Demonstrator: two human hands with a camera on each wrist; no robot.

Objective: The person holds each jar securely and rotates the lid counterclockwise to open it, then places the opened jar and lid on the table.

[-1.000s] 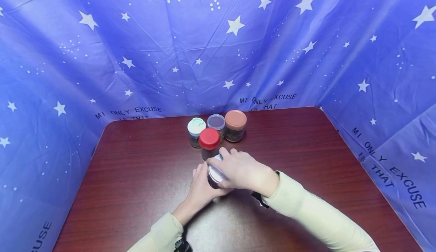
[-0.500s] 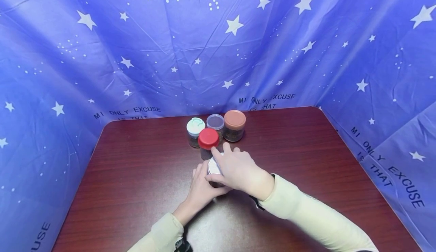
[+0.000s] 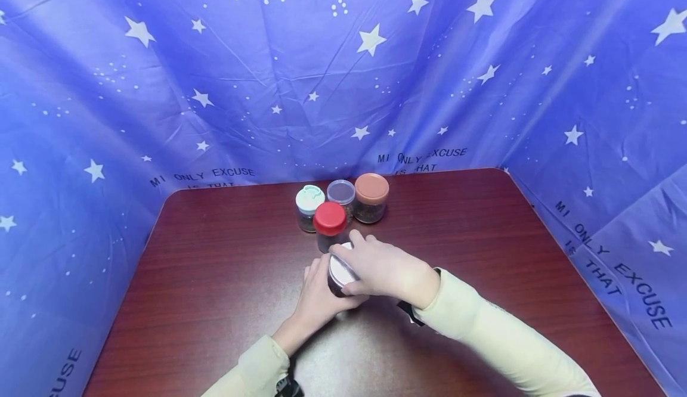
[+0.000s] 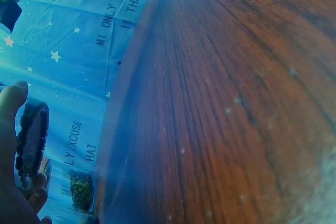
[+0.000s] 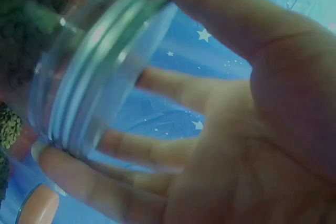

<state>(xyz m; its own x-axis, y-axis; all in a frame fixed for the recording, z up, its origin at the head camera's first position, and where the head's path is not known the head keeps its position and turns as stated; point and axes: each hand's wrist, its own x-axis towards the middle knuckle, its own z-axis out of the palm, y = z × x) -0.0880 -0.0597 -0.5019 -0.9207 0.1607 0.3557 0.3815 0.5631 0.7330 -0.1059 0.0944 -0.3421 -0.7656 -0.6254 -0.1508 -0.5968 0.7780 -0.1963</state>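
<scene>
A clear jar [image 5: 31,51] with dark contents sits between the two hands, its pale, shiny lid [image 3: 340,273] facing up in the head view. My left hand [image 3: 316,292] grips the jar's body from the left and front. From the right, my right hand [image 3: 387,269] holds the lid, thumb at the near side and fingers at the far side. In the right wrist view, thumb and fingers curl around the ridged rim. Just behind the held jar stands a red-lidded jar [image 3: 330,219]. The left wrist view catches only part of my left hand [image 4: 6,145] at its edge.
Behind the red-lidded jar stand a mint-and-white-lidded jar [image 3: 309,206], a clear-lidded jar [image 3: 341,194] and an orange-lidded jar [image 3: 371,197], close together. All are on a dark red wooden table [image 3: 225,266]. Blue star-printed cloth [image 3: 300,75] hangs around it.
Half a second ago the right hand was turned with its fingers further round the lid; now it has twisted back, close to its pose a second ago. The left hand stays in place.
</scene>
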